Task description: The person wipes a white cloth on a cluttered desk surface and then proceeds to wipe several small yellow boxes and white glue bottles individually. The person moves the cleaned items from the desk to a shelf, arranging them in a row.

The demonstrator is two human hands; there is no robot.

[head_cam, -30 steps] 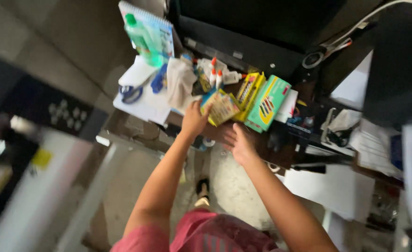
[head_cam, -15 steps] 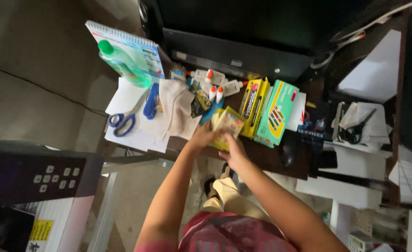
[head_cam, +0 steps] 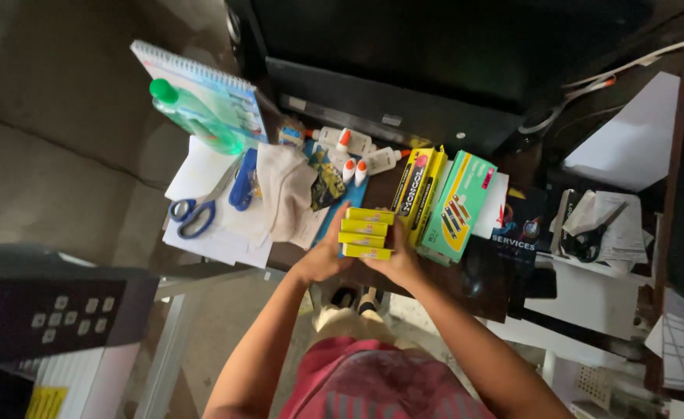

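— Where does the view look from?

— From the person's head, facing almost straight down over their own forearms onto the near edge of the tabletop (head_cam: 450,289).

— How near is it?

— About an arm's reach above. The left hand (head_cam: 320,260) and right hand (head_cam: 398,264) sit near the middle, and the red shirt (head_cam: 381,388) fills the bottom edge.

— Which way is it turned?

— Away from the body: the dark monitor (head_cam: 435,46) lies along the top, the floor (head_cam: 47,155) shows at the left, and a pale printer (head_cam: 55,318) enters at the lower left.

— Is there a second view?

— No, only this one, so nothing is shared.
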